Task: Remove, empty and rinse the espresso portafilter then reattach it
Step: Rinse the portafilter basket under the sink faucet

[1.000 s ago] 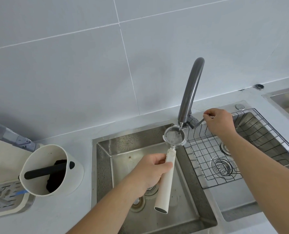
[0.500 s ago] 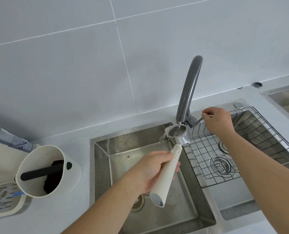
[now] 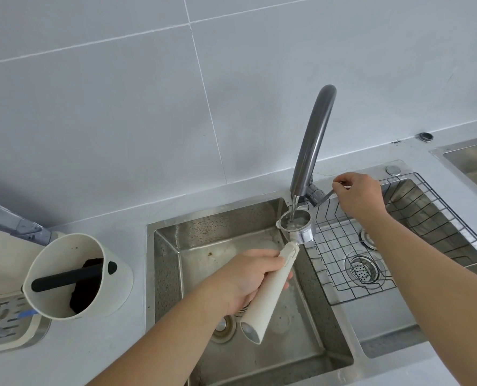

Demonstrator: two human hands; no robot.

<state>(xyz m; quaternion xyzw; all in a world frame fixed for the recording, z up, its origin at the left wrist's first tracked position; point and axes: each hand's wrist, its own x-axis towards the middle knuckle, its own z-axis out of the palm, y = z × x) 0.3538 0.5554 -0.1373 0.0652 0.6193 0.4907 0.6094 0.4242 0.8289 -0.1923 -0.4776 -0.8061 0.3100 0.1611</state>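
My left hand (image 3: 247, 280) grips the white handle of the portafilter (image 3: 270, 291) over the left sink basin (image 3: 217, 235). Its metal basket (image 3: 295, 222) sits right under the grey tap spout (image 3: 312, 140), and a thin stream of water runs into it; the basket is full of water. My right hand (image 3: 358, 195) pinches the tap's thin lever (image 3: 327, 194) at the base of the spout.
A white knock box (image 3: 73, 277) with a black bar and dark coffee grounds stands on the counter to the left. Beside it is the espresso machine's drip tray (image 3: 3, 319). A wire rack (image 3: 376, 246) lies in the right basin over a drain strainer (image 3: 361, 267).
The portafilter's basket has shifted slightly right under the spout and its handle has tilted toward me. Water now fills the basket. My right hand stays on the lever.
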